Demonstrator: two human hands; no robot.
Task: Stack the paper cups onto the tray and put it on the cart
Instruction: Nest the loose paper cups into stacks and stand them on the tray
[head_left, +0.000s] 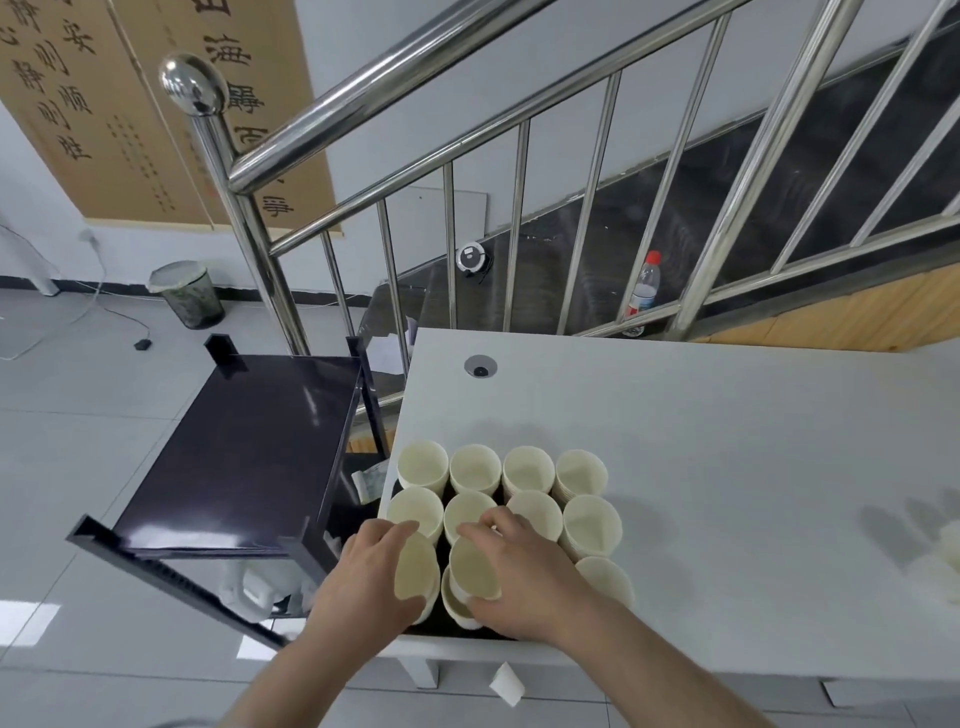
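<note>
Several cream paper cups (527, 468) stand in rows on a dark tray (444, 626) at the white table's near left corner. My left hand (363, 577) grips the front left cup stack (415, 569), which is tilted. My right hand (524, 566) grips the tilted cup (474, 569) beside it, fingers curled over its rim. The tray is mostly hidden under the cups and my hands. The black cart (244, 457) stands just left of the table, its top shelf bare.
A white table (727, 441) with a cable hole (480, 367); steel stair railing (467, 156) behind it. More cups (945, 561) blur at the table's right edge. A water bottle (644, 291), a bin (189, 293) and floor cables lie farther off.
</note>
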